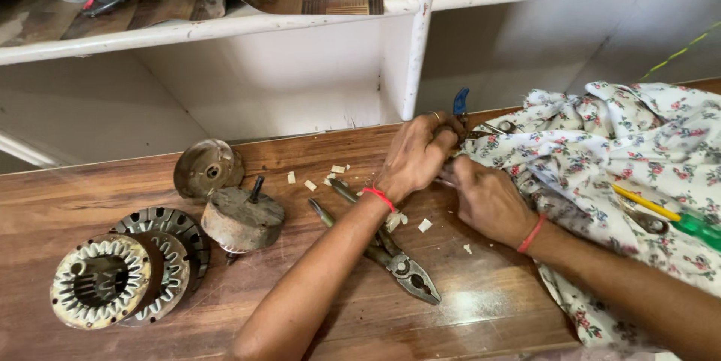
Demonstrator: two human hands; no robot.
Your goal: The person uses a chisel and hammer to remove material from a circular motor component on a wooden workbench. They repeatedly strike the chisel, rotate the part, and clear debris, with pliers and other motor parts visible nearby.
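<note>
My left hand [417, 154] is closed around a tool with blue handles [460, 102] at the edge of a flowered cloth [601, 143]. My right hand [488, 199] sits just beside it, fingers pinched on something small and thin that I cannot make out. Both wrists wear a red thread. Grey pliers [402, 263] lie on the wooden bench [481, 308] under my left forearm. Small pale chips [330, 177] are scattered near my hands.
At the left stand a motor stator [101, 282], a second toothed core [173, 237], a rusty rotor with a shaft [242, 220] and a round metal cover [206, 168]. A green and yellow screwdriver [668, 214] rests on the cloth. White shelves [225, 27] rise behind the bench.
</note>
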